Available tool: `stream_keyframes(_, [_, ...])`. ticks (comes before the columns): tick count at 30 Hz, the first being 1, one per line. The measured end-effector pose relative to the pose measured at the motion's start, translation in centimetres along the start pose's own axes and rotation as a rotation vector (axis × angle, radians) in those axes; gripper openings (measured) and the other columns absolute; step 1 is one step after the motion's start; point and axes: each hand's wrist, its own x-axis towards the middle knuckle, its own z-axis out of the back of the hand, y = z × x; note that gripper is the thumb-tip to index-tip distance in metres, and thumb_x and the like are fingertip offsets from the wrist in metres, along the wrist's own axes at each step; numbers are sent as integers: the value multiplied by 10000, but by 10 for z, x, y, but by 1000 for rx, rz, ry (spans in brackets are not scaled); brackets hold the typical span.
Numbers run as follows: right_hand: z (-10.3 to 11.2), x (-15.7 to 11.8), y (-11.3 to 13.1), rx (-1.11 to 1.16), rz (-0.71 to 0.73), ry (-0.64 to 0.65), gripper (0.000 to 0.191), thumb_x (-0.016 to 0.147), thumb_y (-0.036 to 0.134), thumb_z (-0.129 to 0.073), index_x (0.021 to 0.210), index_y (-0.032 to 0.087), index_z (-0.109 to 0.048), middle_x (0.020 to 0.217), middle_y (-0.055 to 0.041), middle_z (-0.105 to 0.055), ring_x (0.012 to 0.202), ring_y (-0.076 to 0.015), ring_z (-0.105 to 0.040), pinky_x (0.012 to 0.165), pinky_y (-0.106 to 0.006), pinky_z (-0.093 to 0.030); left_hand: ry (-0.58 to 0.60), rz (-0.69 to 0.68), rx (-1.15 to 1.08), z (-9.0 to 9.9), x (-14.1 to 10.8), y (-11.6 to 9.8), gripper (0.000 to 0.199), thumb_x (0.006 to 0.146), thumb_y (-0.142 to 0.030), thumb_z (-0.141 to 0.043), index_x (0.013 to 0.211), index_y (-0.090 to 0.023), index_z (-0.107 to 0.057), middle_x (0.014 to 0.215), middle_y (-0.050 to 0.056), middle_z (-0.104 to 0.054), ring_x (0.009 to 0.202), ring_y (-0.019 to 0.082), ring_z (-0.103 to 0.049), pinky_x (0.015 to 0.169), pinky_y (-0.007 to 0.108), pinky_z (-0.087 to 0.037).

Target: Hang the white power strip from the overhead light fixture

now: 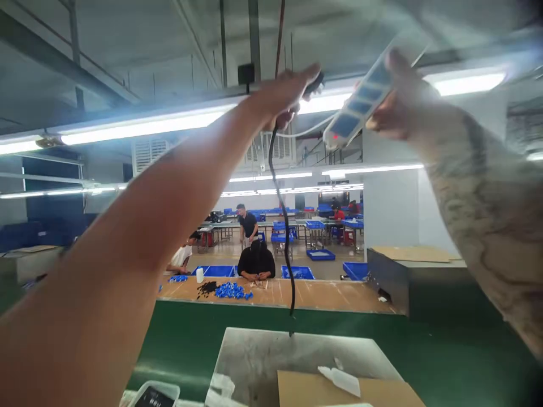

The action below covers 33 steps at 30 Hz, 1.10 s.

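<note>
Both arms reach up toward the ceiling lamps. My right hand [405, 99] is closed round a white power strip [360, 107] with a row of grey-blue socket panels and a small red light at its lower end. A white cable [309, 133] runs off the strip to the left. Close to its left side, my left hand [291, 96] grips a black plug [314, 83], apart from the strip in this view. From under that hand a black cord [283, 209] hangs down toward the bench. Motion blurs the right hand, and the plug's prongs are hidden.
Below stands a metal plate [254, 356] with cardboard [297, 390] and a white bottle [345, 381] on it. Beyond the green belt [190, 333], a person in black [257, 260] sits at a brown bench [318, 294] near blue parts [233, 290]. A lit lamp [148, 124] hangs close to my arms.
</note>
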Motion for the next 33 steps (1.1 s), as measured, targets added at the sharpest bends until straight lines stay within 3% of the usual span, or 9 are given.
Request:
stream_keyframes(2, [-7,-5,-9,-6,-28,-3,379,1034,445,-470,808,167,-593,654,9,-541,469,-62,-481,344,-148,-281,-183,-108,56,-16,1,14,425,960,-509,-516,857,-128,-672,539,-16,-443,405,58,-395,453,207,-328])
stream_keyframes(5, [-8,-4,-28,-31,20,-88,225,981,397,-590,904,188,-617,803,-35,-656,576,-117,-579,459,-217,-484,-356,-188,-72,-37,8,38,309,931,-388,-585,742,-148,-627,634,36,-593,478,81,-515,499,239,-453])
stream_keyframes(9, [-1,2,-41,26,117,-143,205,935,422,-637,948,218,-632,873,-19,-702,612,-128,-624,506,-227,-549,-348,-193,-324,-59,6,68,223,840,-348,-718,797,-180,-578,658,15,-662,580,107,-636,583,243,-555])
stream_keyframes(13, [-2,12,-48,76,175,-125,235,864,434,-711,947,228,-636,853,-11,-715,645,-148,-667,513,-232,-588,-384,-205,-529,-74,2,85,162,851,-245,-690,868,-192,-538,657,-12,-672,619,119,-681,645,273,-603])
stream_keyframes(19, [-13,17,-71,122,202,-100,308,787,399,-778,954,172,-653,864,-65,-716,711,-195,-707,597,-287,-612,-464,-184,-546,-80,17,93,214,843,-237,-690,878,-204,-482,640,-29,-661,596,116,-677,628,267,-595])
stream_keyframes(22, [-16,12,-80,120,250,-83,367,736,446,-811,932,181,-648,876,-60,-716,778,-216,-715,669,-326,-630,-459,-200,-518,-81,20,94,214,849,-241,-685,876,-207,-476,649,-23,-662,598,114,-669,625,260,-578])
stream_keyframes(27, [-17,4,-90,101,325,-35,480,691,516,-839,1018,219,-650,996,-61,-718,886,-237,-717,834,-389,-641,-513,-118,-424,-83,14,90,204,882,-282,-665,891,-206,-476,684,13,-682,611,143,-676,606,284,-562])
stream_keyframes(33, [-18,6,-97,116,371,-22,427,710,504,-825,984,231,-642,990,-58,-712,880,-242,-716,833,-420,-638,-518,-99,-431,-86,9,87,183,903,-254,-638,854,-199,-471,667,25,-682,607,163,-683,609,308,-568])
